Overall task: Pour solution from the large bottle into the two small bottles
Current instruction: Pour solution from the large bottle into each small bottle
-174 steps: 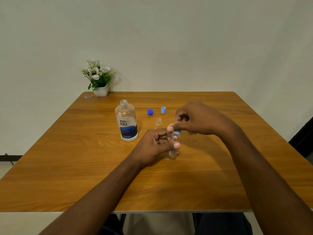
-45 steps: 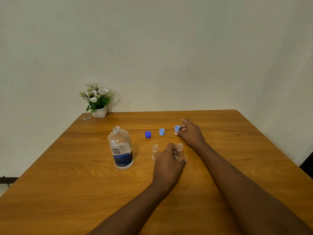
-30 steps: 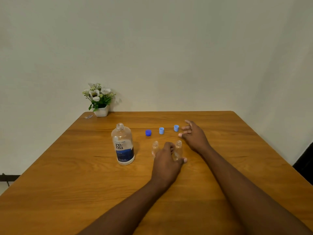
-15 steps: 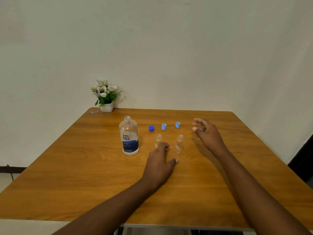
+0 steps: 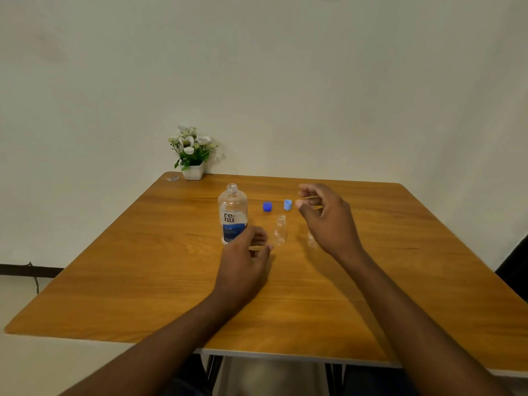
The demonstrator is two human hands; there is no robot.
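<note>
The large clear bottle (image 5: 232, 212) with a blue and white label stands uncapped and upright on the wooden table (image 5: 143, 267). One small clear bottle (image 5: 280, 230) stands open to its right. The second small bottle (image 5: 311, 240) is mostly hidden behind my right hand (image 5: 328, 221), which hovers open above the table. My left hand (image 5: 245, 264) is open with its fingers just short of the large bottle's base. A dark blue cap (image 5: 267, 206) and a light blue cap (image 5: 287, 204) lie behind the small bottles.
A small white pot of white flowers (image 5: 192, 155) stands at the table's far left corner, with a tiny clear scrap (image 5: 172, 178) beside it. A pale wall rises directly behind the table.
My left hand has shifted left from the small bottles to the large bottle's base. My right hand has swung left and now covers the right small bottle and the third cap.
</note>
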